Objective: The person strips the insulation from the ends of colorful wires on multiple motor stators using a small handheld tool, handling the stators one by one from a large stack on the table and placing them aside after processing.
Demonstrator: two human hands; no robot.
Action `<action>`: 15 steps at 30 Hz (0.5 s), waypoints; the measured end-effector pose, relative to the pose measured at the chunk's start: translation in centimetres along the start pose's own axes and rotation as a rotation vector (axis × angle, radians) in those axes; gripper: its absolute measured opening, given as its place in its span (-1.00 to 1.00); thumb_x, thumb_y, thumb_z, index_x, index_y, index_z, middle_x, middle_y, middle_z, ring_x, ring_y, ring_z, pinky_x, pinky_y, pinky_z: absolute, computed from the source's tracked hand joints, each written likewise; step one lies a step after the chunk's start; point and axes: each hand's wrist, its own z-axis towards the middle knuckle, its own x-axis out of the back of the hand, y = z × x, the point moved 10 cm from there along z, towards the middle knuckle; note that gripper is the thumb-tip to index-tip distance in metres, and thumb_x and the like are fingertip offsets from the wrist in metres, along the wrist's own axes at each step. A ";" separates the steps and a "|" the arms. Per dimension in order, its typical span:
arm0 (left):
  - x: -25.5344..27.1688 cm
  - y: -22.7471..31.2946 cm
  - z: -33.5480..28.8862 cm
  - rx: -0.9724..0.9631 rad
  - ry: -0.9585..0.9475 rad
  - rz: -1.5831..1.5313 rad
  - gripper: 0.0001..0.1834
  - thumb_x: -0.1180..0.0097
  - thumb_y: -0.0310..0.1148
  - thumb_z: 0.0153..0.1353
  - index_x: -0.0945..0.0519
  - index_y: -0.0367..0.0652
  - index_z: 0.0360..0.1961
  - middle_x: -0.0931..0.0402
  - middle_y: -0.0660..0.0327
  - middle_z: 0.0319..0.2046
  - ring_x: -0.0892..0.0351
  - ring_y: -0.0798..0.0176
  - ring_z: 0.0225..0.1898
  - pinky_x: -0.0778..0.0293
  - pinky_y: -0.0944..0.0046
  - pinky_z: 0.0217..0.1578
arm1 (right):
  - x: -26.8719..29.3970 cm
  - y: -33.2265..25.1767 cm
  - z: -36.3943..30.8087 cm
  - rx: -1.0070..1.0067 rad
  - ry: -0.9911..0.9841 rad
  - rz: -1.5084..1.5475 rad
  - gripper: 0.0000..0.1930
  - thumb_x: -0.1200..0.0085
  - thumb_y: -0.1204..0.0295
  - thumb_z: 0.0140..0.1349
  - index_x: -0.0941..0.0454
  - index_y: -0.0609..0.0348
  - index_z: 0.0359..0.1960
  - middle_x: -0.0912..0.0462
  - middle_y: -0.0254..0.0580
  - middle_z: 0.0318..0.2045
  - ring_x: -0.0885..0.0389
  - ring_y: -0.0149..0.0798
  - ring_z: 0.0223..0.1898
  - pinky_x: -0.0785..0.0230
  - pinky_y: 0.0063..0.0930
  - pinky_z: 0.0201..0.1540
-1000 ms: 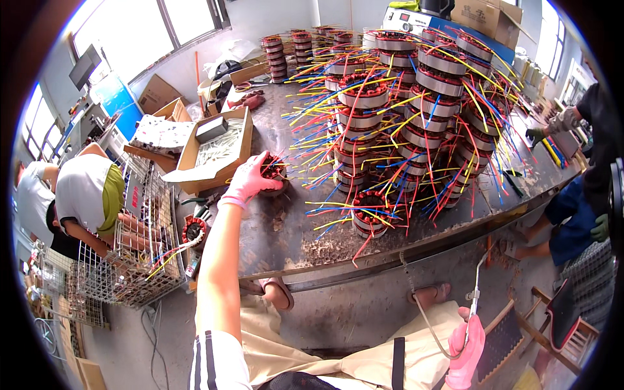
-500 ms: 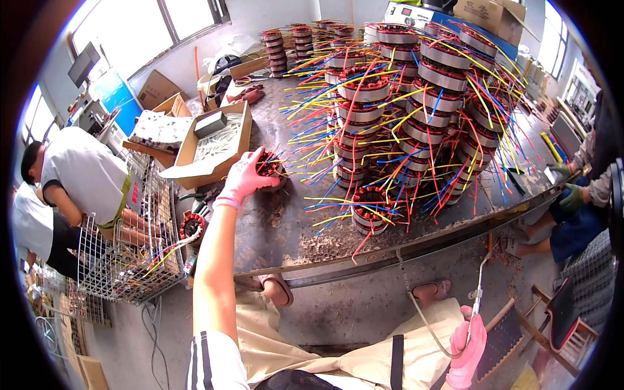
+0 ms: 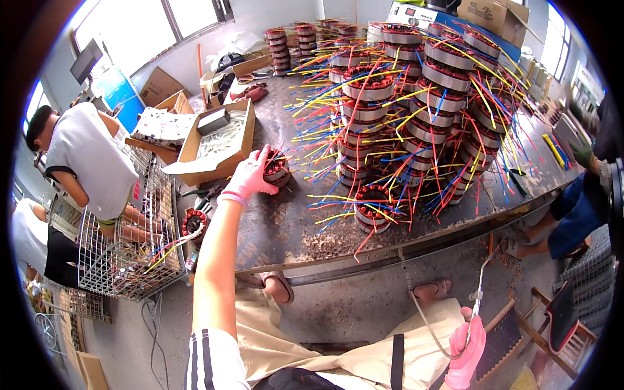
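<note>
Pink-gloved, my left hand [image 3: 250,176] reaches over the table's left part and has its fingers and thumb round the left side of a small motor stator [image 3: 277,170]. The stator has red windings, a dark core and thin coloured leads on top. Down at the lower right, my right hand [image 3: 467,348], also in a pink glove, grips a thin metal wand [image 3: 478,302] with a bent nozzle and a flexible hose [image 3: 429,325]. Nearest on the table is a single stator [image 3: 375,209] with yellow, blue and red leads, in front of tall stator stacks [image 3: 429,117].
An open cardboard box [image 3: 214,153] with pale slivers and a grey block stands beyond my left hand. Another stator [image 3: 194,223] rests near the wire basket [image 3: 130,260]. One person [image 3: 91,156] bends at the left; another's gloved hand [image 3: 583,156] shows at the far right.
My left hand has shifted slightly, uncovering more of the stator's side. The person at the left has risen a little, and the right-hand person's arms have moved. The wand is nearly still.
</note>
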 end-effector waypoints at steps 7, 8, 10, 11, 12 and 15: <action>-1.0 0.1 0.8 0.064 -0.013 -0.050 0.42 -0.61 -0.07 -0.43 -0.03 -0.19 0.49 -0.35 -0.12 0.17 -0.46 -0.17 0.17 -0.44 0.06 0.15 | 0.4 0.2 0.1 -0.002 0.019 0.036 -0.47 0.20 0.10 0.53 -0.42 0.49 0.05 -0.03 -0.63 -0.77 0.06 -0.65 -0.77 0.24 -0.65 -0.67; -1.1 -0.1 1.0 0.072 -0.007 -0.043 0.42 -0.61 -0.06 -0.43 -0.03 -0.19 0.49 -0.35 -0.12 0.17 -0.46 -0.17 0.16 -0.44 0.05 0.14 | 0.3 0.3 0.1 -0.012 0.021 0.042 -0.48 0.20 0.11 0.53 -0.42 0.49 0.05 -0.03 -0.62 -0.77 0.06 -0.65 -0.77 0.24 -0.65 -0.68; -1.4 -0.1 1.5 0.084 0.008 -0.032 0.42 -0.61 -0.06 -0.42 -0.03 -0.18 0.49 -0.35 -0.12 0.18 -0.47 -0.17 0.16 -0.44 0.04 0.14 | 0.3 0.2 0.2 -0.029 0.028 0.053 -0.48 0.20 0.12 0.53 -0.41 0.49 0.05 -0.02 -0.61 -0.78 0.06 -0.65 -0.77 0.24 -0.65 -0.68; -1.6 -0.1 1.8 0.100 0.006 -0.026 0.42 -0.61 -0.05 -0.42 -0.03 -0.18 0.49 -0.35 -0.12 0.18 -0.47 -0.17 0.16 -0.44 0.03 0.14 | 0.3 0.1 0.2 -0.009 0.021 0.035 -0.48 0.20 0.10 0.52 -0.42 0.48 0.04 -0.02 -0.62 -0.78 0.05 -0.65 -0.77 0.23 -0.65 -0.68; -1.7 -0.1 2.2 0.115 0.004 -0.019 0.42 -0.61 -0.05 -0.41 -0.03 -0.18 0.49 -0.35 -0.12 0.18 -0.47 -0.17 0.16 -0.44 0.03 0.14 | 0.3 0.1 0.2 0.011 0.016 0.017 -0.47 0.20 0.09 0.52 -0.42 0.48 0.03 -0.02 -0.62 -0.78 0.04 -0.65 -0.77 0.23 -0.65 -0.68; -1.8 -0.1 3.0 0.139 0.007 -0.008 0.41 -0.61 -0.04 -0.41 -0.04 -0.19 0.49 -0.34 -0.12 0.20 -0.47 -0.16 0.17 -0.44 0.03 0.15 | 0.2 -0.1 0.2 0.036 -0.007 0.005 -0.45 0.20 0.06 0.50 -0.43 0.47 0.01 -0.02 -0.63 -0.78 0.03 -0.65 -0.77 0.22 -0.65 -0.68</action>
